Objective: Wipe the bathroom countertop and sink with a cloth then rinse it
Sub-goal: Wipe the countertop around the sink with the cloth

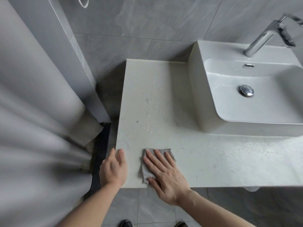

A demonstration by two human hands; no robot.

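Note:
A small grey cloth [146, 171] lies flat on the pale stone countertop [213, 161] near its front left corner. My right hand [165, 174] presses on the cloth with straight, spread fingers. My left hand [114, 169] rests at the countertop's left front corner, thumb on top and fingers over the side edge. A white rectangular sink [255, 99] stands on the counter at the right, with a chrome drain plug [246, 90] and a chrome faucet [268, 35] behind it. Wet streaks show on the counter left of the sink.
A grey shower curtain [37, 112] hangs at the left, close to the counter's left edge. Grey tiled wall [147, 30] runs behind the counter. A dark floor strip [100, 145] lies between curtain and counter. Shoe tips [125, 223] show on the tiled floor below.

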